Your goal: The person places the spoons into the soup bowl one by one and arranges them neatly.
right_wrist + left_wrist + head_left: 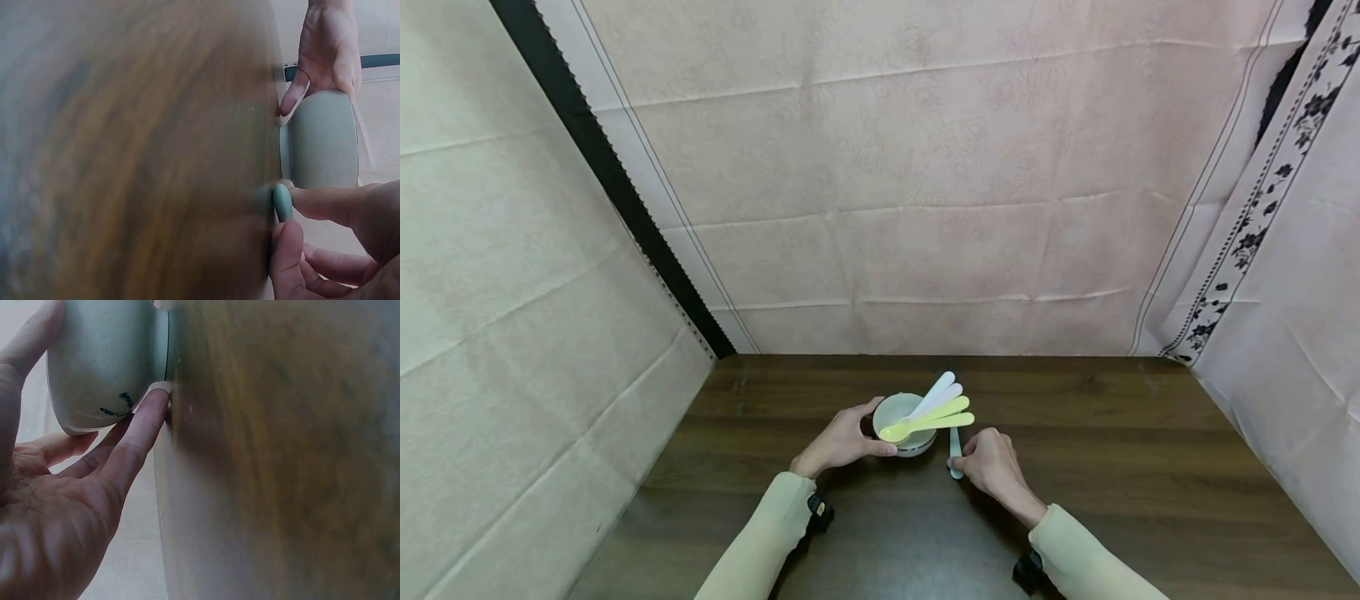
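Observation:
A pale green bowl [891, 410] sits on the table, its outer wall [103, 356] filling the upper left of the left wrist view. My left hand [844, 435] grips it from the left, thumb at the near side and fingers around the far side and base. Several spoons lie in the bowl, two whitish [937, 397] and the others yellow-green [951, 407], handles fanned out past the right rim. Right of the bowl, a light blue-green spoon [955, 442] lies along the tabletop. My right hand [994, 463] pinches its near end [283, 203] between thumb and finger.
The dark brown wooden table [895, 542] runs back to a pale cloth wall [880, 250]. Similar cloth hangs along the left side [535, 333] and the right side [1292, 350]. Black devices are strapped to both wrists.

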Demonstrator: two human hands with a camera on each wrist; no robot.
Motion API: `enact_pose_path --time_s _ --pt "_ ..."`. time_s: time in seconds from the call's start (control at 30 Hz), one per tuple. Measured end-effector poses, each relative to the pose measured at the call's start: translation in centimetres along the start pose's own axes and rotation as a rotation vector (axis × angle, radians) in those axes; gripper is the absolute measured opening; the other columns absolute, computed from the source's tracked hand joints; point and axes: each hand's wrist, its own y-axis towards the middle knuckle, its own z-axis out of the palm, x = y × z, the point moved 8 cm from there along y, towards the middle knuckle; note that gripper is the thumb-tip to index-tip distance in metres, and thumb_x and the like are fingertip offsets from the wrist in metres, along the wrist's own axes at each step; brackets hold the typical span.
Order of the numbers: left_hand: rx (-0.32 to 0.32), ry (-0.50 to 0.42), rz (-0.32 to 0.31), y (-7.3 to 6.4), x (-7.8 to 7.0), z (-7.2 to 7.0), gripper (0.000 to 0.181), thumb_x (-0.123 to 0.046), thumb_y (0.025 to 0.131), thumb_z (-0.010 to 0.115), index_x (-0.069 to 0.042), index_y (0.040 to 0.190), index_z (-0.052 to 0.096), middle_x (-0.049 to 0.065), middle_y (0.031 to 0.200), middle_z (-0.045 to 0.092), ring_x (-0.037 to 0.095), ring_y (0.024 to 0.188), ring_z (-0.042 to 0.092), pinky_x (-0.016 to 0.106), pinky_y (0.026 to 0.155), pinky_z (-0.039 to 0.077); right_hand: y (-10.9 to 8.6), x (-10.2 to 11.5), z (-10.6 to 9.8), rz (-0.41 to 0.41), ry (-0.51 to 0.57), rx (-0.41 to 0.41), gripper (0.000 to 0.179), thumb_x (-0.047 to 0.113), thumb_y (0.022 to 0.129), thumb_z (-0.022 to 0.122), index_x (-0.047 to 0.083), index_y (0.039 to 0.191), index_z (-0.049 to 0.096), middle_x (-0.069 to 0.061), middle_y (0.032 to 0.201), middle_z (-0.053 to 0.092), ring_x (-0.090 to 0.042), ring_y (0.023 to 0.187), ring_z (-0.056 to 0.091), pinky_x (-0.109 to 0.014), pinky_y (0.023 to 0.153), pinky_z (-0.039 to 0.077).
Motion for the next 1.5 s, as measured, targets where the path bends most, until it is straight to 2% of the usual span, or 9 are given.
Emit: enact_pose_path --time_s 0.13,0.27,0.43,0.67,0.87,1.13,1.3,1.5 --pt "0.002 -0.001 0.005 0.0 -0.1 0.0 0.106 -0.043 0.086 0.094 -0.008 0.17 0.038 0.011 0.169 0.051 0.034 0.155 0.049 0.064 0.126 0.04 0.3 -0.3 0.3 -0.028 0.01 0.0 0.029 0.014 0.084 0.092 0.01 0.062 0.073 0.003 0.054 0.064 -0.012 0.052 0.059 -0.028 0.052 0.043" --pt "0.0 0.004 -0.009 0.0 -0.1 0.0 0.106 -0.043 0.086 0.094 -0.01 0.17 0.039 0.011 0.17 0.051 0.034 0.156 0.049 0.064 0.127 0.04 -0.3 0.6 -0.2 0.013 0.026 -0.001 0.03 0.01 0.083 0.091 0.009 0.061 0.072 0.004 0.05 0.063 -0.011 0.05 0.061 -0.027 0.053 0.044" --pt "-0.007 0.028 -0.025 0.2 0.1 0.0 0.106 -0.044 0.086 0.095 -0.01 0.17 0.04 0.012 0.171 0.05 0.035 0.157 0.048 0.065 0.127 0.04 -0.3 0.5 0.0 0.022 0.014 0.003 0.028 0.009 0.085 0.09 0.008 0.062 0.073 0.003 0.051 0.063 -0.011 0.05 0.06 -0.026 0.053 0.044" --pt "-0.005 0.027 -0.026 0.2 0.2 0.0 0.106 -0.044 0.086 0.095 -0.009 0.169 0.04 0.012 0.171 0.05 0.036 0.156 0.048 0.066 0.127 0.039 0.2 -0.2 0.8 -0.033 0.056 0.032 0.026 0.008 0.086 0.086 0.008 0.064 0.073 0.002 0.053 0.067 -0.011 0.05 0.065 -0.027 0.05 0.048" --pt "-0.009 0.03 -0.027 0.2 0.2 0.0 0.106 -0.044 0.086 0.095 -0.009 0.17 0.039 0.012 0.171 0.049 0.036 0.157 0.048 0.066 0.127 0.039 -0.5 0.7 0.5 0.037 0.07 0.028 0.027 0.005 0.087 0.087 0.006 0.064 0.073 0.001 0.052 0.067 -0.01 0.049 0.066 -0.024 0.049 0.049" --pt "-0.008 0.023 -0.014 0.3 0.2 0.1 0.107 -0.045 0.086 0.094 -0.009 0.17 0.039 0.012 0.171 0.05 0.036 0.156 0.048 0.065 0.127 0.039 -0.5 0.5 0.6 0.067 0.079 0.025 0.024 0.006 0.087 0.087 0.006 0.066 0.075 0.002 0.052 0.067 -0.01 0.049 0.065 -0.024 0.05 0.049" --pt "-0.001 0.035 -0.019 0.3 0.3 0.1 0.106 -0.046 0.086 0.094 -0.01 0.17 0.04 0.012 0.17 0.05 0.035 0.155 0.049 0.067 0.126 0.039 -0.5 0.1 0.6 0.111 0.131 0.035 0.023 0.006 0.088 0.087 0.005 0.068 0.076 -0.001 0.056 0.069 -0.011 0.052 0.066 -0.024 0.052 0.05" --pt "0.0 0.021 -0.023 0.2 0.2 0.1 0.106 -0.045 0.086 0.094 -0.01 0.17 0.04 0.012 0.169 0.052 0.034 0.153 0.051 0.065 0.126 0.04 -0.5 -0.5 0.5 0.162 0.197 0.045 0.014 0.007 0.089 0.087 0.002 0.078 0.08 -0.004 0.066 0.075 -0.011 0.054 0.069 -0.025 0.052 0.053"
